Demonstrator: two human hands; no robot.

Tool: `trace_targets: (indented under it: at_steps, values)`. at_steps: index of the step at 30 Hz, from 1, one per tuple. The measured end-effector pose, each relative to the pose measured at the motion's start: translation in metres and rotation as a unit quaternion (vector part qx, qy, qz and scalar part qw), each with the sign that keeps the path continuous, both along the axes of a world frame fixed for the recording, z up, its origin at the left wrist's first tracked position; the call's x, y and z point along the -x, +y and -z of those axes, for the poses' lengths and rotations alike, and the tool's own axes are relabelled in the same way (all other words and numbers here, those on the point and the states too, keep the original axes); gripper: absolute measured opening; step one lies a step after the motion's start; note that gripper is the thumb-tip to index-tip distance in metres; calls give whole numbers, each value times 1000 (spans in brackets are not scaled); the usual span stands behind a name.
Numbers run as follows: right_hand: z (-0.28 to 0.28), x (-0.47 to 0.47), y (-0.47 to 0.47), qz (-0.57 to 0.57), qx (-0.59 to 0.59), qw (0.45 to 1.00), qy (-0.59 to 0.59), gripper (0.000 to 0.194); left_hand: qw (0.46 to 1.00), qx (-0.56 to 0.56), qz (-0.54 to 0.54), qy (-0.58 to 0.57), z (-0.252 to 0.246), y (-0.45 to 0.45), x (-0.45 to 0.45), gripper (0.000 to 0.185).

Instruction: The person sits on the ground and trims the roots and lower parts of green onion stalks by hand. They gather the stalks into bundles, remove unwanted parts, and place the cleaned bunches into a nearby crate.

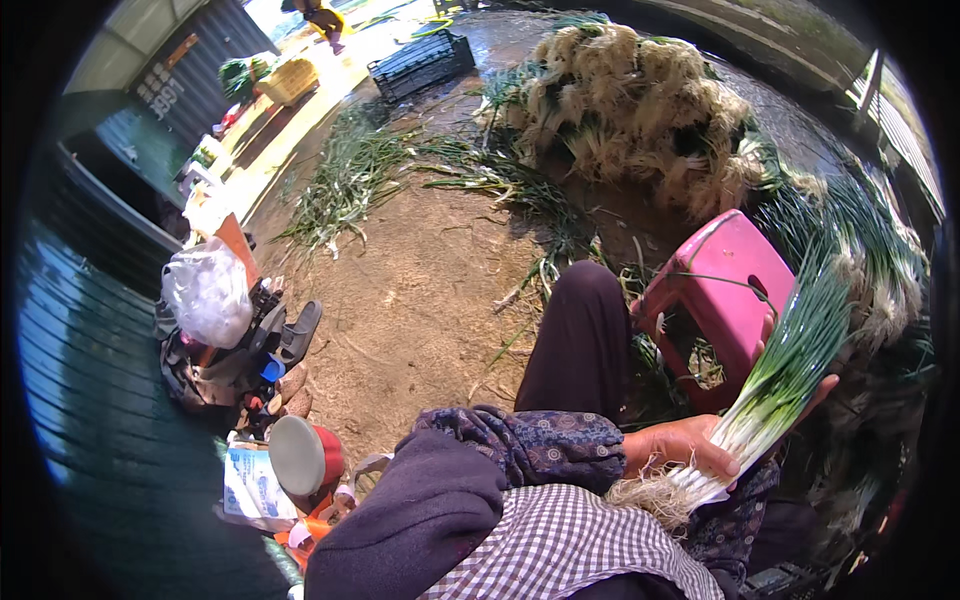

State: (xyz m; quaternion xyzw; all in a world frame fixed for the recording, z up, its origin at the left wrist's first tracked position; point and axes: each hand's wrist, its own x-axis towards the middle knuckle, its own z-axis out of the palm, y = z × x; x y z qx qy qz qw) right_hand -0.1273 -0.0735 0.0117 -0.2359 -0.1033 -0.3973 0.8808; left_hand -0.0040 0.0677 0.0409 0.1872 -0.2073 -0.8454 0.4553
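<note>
A bunch of spring onions (787,367) lies slantwise in my two hands, above my lap. My left hand (686,442) grips the white stems just above the hairy roots, its thumb across them. From beneath, my right hand (819,394) supports the green part; the bunch covers most of it, with fingertips showing at both sides. A pink plastic stool (739,255) stands just beyond the bunch, a green leaf or strand lying across its top. The roots rest near my checkered apron (570,536).
Root-on spring onions form a large pile (637,105), with more bunches (885,247) at right. Loose trimmings (345,180) litter the floor. A dark crate (424,64) stands farther back. Left are a plastic bag (208,292), slippers (301,330) and a round-topped red container (300,454). Someone (322,15) stands far off.
</note>
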Motion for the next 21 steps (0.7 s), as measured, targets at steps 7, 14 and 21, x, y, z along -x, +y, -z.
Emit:
trace_targets:
  at_steps: [7, 14, 21]
  values:
    - [-83, 33, 4, 246, -22, 916, 316, 53, 986, 107, -19, -124, -8, -18, 10, 109]
    - [-70, 28, -25, 313, 105, 782, 529, 54, 961, 100, -63, -248, 21, -48, 14, 79]
    - [17, 52, -61, 307, 38, 694, 650, 100, 982, -118, -32, -147, 55, -25, -20, 53]
